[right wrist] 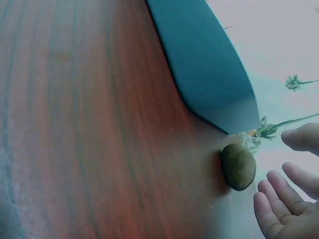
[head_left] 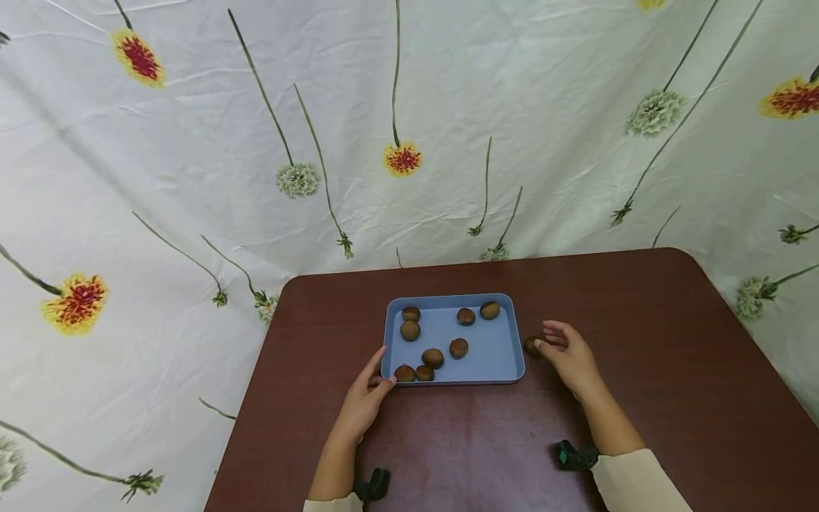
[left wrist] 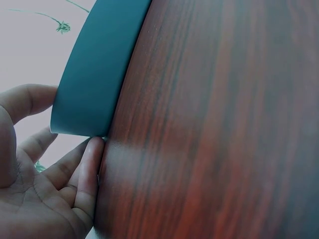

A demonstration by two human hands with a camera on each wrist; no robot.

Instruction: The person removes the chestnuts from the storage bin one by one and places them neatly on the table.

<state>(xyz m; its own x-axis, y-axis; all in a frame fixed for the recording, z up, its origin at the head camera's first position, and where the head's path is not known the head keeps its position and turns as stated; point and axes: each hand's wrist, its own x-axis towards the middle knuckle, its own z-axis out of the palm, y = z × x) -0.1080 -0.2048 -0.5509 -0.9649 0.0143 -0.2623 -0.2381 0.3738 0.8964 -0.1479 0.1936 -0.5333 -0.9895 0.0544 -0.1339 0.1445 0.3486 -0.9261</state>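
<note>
A shallow blue tray (head_left: 486,355) lies on the table with several brown chestnuts in it, such as one chestnut (head_left: 458,348) near its middle. At the tray's near left corner, my left hand (head_left: 362,402) holds the wall, thumb along the front side and index finger along the left. The left wrist view shows that hand (left wrist: 47,179) with thumb and fingers about the corner. Just outside the tray's right side, a single chestnut (right wrist: 239,167) rests on the table. My right hand (head_left: 574,363) is beside it, fingers spread; in the right wrist view a gap separates them from the chestnut.
The dark reddish-brown wooden table (head_left: 461,441) has rounded far corners. Behind it hangs a pale cloth (head_left: 550,107) printed with flowers. Each wrist wears a small black device (head_left: 574,455), below cream sleeves (head_left: 640,483).
</note>
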